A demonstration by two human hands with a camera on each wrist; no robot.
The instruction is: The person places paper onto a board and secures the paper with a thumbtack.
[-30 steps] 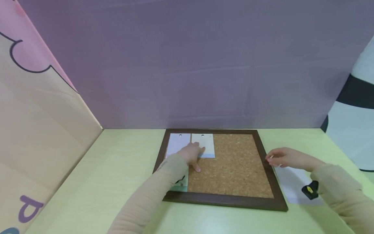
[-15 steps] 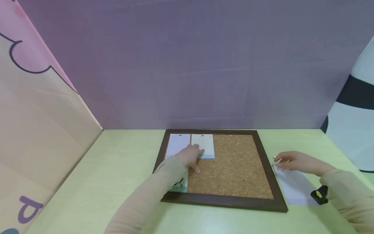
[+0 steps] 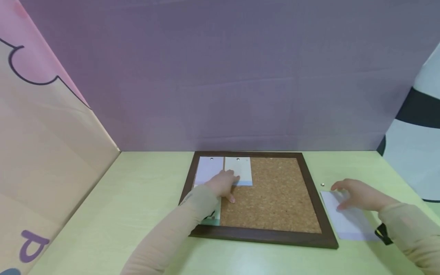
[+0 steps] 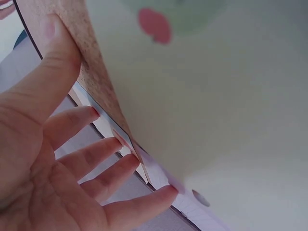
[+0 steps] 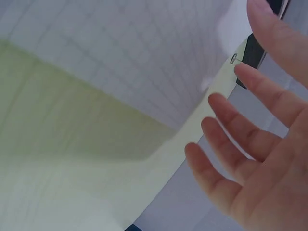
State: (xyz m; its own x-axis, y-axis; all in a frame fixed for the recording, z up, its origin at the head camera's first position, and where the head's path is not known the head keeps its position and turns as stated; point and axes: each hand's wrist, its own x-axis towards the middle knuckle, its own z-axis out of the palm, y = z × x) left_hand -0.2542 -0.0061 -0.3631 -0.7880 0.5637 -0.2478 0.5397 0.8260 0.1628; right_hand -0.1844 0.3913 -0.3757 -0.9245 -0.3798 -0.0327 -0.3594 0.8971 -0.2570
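Observation:
My left hand [image 3: 221,184] lies over the left part of the framed corkboard [image 3: 275,194], fingers spread and relaxed, also in the left wrist view. Around it are a pale purple sheet [image 3: 209,168], a white sheet [image 3: 245,172] with a blue strip, and a lower green-edged sheet [image 3: 215,221], partly hidden by my arm. A thumbtack [image 3: 238,159] sits at the white sheet's top edge. My right hand [image 3: 359,194] hovers with loose, parted fingers over a lined pale sheet [image 3: 347,225] right of the board. A single thumbtack [image 3: 322,185] lies just beyond that sheet.
The corkboard's dark wooden frame [image 3: 264,234] forms a raised border on the pale table [image 3: 137,198]. A purple backdrop [image 3: 240,95] stands directly behind the table, with printed panels at the left [image 3: 62,126] and right [image 3: 419,152].
My right hand has moved from the frame's right edge onto the loose sheet, releasing the thumbtack it pinched onto the table. My left hand has stayed nearly still.

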